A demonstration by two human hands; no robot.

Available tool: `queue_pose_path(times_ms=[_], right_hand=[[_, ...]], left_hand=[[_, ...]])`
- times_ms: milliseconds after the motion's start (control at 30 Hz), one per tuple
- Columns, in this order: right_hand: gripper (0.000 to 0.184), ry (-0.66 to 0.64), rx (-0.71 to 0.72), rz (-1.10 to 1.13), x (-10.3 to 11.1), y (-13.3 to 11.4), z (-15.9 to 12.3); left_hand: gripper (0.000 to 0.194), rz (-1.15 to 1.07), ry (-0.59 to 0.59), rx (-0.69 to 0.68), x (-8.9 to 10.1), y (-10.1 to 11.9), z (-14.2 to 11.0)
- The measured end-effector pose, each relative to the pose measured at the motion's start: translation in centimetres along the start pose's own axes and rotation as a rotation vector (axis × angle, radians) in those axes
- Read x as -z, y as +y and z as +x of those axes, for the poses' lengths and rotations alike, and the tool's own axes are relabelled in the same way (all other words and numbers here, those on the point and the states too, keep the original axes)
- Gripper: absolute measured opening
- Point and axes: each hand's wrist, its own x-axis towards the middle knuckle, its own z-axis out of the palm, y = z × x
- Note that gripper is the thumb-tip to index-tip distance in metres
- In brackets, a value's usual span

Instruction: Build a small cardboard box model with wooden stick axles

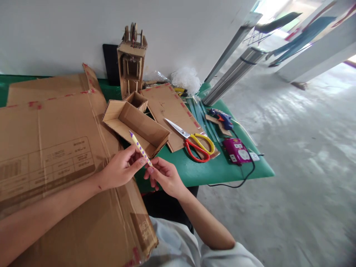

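A pale yellow colouring pencil (141, 150) with purple dots and a purple tip slants between my two hands, tip pointing up and away. My left hand (124, 167) grips its middle between thumb and fingers. At the lower end, my right hand (164, 176) pinches the pencil with thumb and fingertips. Just beyond them lies an open cardboard box (144, 124), long and shallow. To the right, scissors (191, 139) with one red and one yellow handle rest partly on a flat cardboard piece (167, 107). Under my left forearm spreads a large cardboard sheet (55, 126).
A cardboard tower (130, 63) with wheels on top stands by the wall. A blue glue gun (225, 120), a purple power strip (236, 151) with a black cable, and clear glue sticks (201, 115) lie along the green table's (180, 172) right side. A metal cylinder (233, 76) leans behind.
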Motion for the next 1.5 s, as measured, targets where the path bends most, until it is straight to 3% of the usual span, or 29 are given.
queue_pose_path(times_ms=[533, 800, 1000, 1300, 1500], right_hand=[[0.033, -0.047, 0.003, 0.018, -0.1, -0.4, -0.1], [0.029, 0.189, 0.136, 0.008, -0.7, 0.6, -0.1], [0.026, 0.270, 0.131, -0.049, -0.6, 0.5, 0.0], [0.018, 0.247, 0.279, -0.482, 0.0, -0.5, -0.2], [0.009, 0.150, 0.397, -0.799, 0.4, -1.2, -0.5]], left_hand=[[0.032, 0.016, -0.038, 0.011, 0.1, 0.8, 0.2], [0.028, 0.002, -0.035, -0.014, 0.1, 0.8, 0.3], [0.028, 0.066, -0.026, -0.022, 0.3, 0.7, 0.3], [0.034, 0.199, -0.050, 0.019, 0.3, 0.9, 0.4], [0.031, 0.259, -0.071, -0.022, 0.1, 1.0, 0.5]])
